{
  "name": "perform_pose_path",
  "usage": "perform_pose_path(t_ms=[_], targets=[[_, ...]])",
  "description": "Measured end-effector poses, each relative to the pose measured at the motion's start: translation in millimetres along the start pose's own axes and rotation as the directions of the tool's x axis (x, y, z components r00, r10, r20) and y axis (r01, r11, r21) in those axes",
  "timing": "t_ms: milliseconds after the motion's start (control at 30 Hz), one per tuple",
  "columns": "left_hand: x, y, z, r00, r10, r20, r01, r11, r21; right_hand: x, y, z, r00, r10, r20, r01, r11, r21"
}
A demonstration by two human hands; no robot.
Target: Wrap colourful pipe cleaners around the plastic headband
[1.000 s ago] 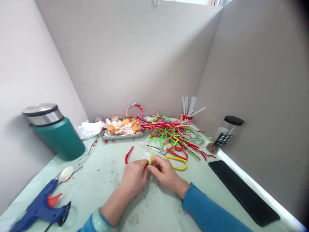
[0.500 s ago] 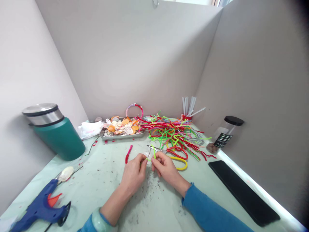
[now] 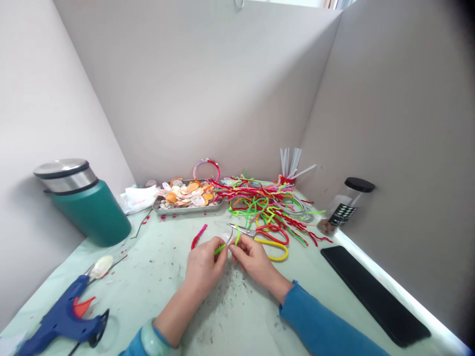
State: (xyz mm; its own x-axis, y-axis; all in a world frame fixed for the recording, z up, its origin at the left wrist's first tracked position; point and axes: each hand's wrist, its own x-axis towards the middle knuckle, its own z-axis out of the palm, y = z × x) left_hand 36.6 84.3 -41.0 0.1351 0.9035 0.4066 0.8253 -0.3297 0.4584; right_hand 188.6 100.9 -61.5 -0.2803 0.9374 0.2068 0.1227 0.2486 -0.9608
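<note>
My left hand (image 3: 206,262) is closed in a pinch on a thin stem with a bright green fuzzy pipe cleaner (image 3: 219,249) at its fingertips. Close beside it, my right hand (image 3: 254,258) pinches the green pipe cleaner's upright end (image 3: 238,234). A pink-red fuzzy piece (image 3: 199,236) sticks up beyond my left hand; whether it is held or lies on the table I cannot tell. Just past my right hand lie scissors with one red and one yellow handle (image 3: 276,243), blades pointing left toward my fingertips.
A metal tray (image 3: 189,211) of shells and a pile of coloured pipe cleaners (image 3: 263,200) lie at the back. Left are a green bottle (image 3: 92,212) and a blue glue gun (image 3: 61,316). Right are a jar (image 3: 345,207) and a black slab (image 3: 374,294).
More of the green pipe cleaner now shows over my left fingers. The pink-red piece leans further right. My hands have shifted slightly, with the fingertips closer together.
</note>
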Motion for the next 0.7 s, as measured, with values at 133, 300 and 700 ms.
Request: perform_pose_path(t_ms=[133,300,700], targets=[[-0.9,-1.8,1.6,0.999,0.038,-0.020,-0.036,0.995,0.095,-0.1,0.1,0.2,0.998,-0.012,-0.058,0.012,1.000,0.004],[-2.0,0.0,1.1,0.990,0.143,-0.015,-0.135,0.960,0.246,-1.3,-2.7,-1.7,0.986,-0.110,-0.124,0.095,0.988,-0.122],[-3.4,1.9,1.0,0.972,0.228,0.051,-0.231,0.904,0.359,-4.5,0.8,-3.3,0.960,-0.267,-0.086,0.212,0.891,-0.400]])
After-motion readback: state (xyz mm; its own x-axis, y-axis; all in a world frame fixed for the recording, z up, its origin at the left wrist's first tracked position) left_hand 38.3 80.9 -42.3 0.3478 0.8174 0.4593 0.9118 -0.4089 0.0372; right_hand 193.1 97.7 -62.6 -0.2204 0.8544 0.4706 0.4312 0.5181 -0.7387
